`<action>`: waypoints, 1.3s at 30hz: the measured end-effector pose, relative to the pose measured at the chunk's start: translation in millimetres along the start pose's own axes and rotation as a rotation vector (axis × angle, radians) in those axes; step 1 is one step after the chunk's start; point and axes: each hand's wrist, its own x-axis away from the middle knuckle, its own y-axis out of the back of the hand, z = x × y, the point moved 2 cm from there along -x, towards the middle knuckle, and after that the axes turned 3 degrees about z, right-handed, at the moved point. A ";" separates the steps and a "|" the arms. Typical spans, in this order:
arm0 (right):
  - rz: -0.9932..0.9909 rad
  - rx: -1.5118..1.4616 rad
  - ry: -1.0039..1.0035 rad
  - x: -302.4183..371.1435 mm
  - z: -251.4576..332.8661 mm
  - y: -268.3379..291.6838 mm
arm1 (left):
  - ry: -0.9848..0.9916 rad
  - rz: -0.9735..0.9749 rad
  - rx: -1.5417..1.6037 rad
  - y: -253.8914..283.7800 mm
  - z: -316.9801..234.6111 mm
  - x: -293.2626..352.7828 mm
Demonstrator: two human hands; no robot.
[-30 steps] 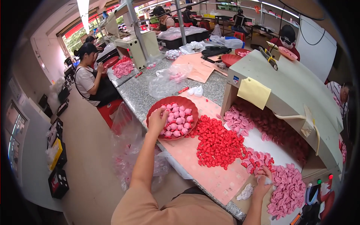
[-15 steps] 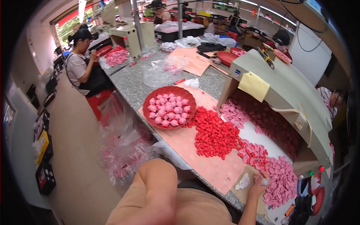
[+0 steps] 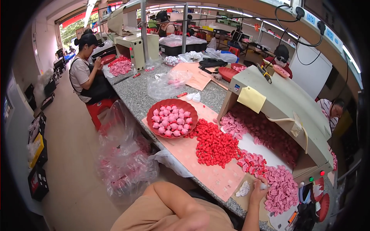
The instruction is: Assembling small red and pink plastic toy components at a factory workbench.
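My right hand rests at the bench's near right edge, closed round a small whitish translucent object whose kind I cannot make out. Beside it lie crumpled white tissue and a heap of pink curved pieces. My left arm bends across my body, its hand cut off by the lower edge. Farther up, small red pieces are heaped on a pink sheet. To their left, a red scalloped bowl holds pink balls with red bits.
A grey hooded machine covers more pink pieces at right. Plastic bags hang by the bench's left side. An orange-handled tool lies near the right front. A co-worker sits at the far left; others sit farther back.
The view has tilted up and shifted slightly, so the bench sits a little farther left. My left forearm has swung down to the right. My right hand keeps its grip beside the pink pieces.
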 end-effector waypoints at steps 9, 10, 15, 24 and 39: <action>-0.019 0.023 0.024 2.5 10.8 -2.3 | 1.989 -0.254 1.004 -20.5 24.6 17.2; -0.027 0.027 0.025 1.3 8.6 -2.7 | 2.000 -0.248 1.091 -20.5 25.8 19.7; -0.008 -0.013 0.003 -2.3 6.6 -4.0 | 2.033 -0.233 1.473 -21.7 21.5 41.9; 0.027 -0.029 -0.003 -0.7 8.9 -2.8 | 2.042 -0.335 1.709 -34.9 -27.4 88.5; 0.110 -0.079 -0.084 -2.9 -12.2 -1.7 | 1.994 0.344 1.415 -3.7 -56.7 134.8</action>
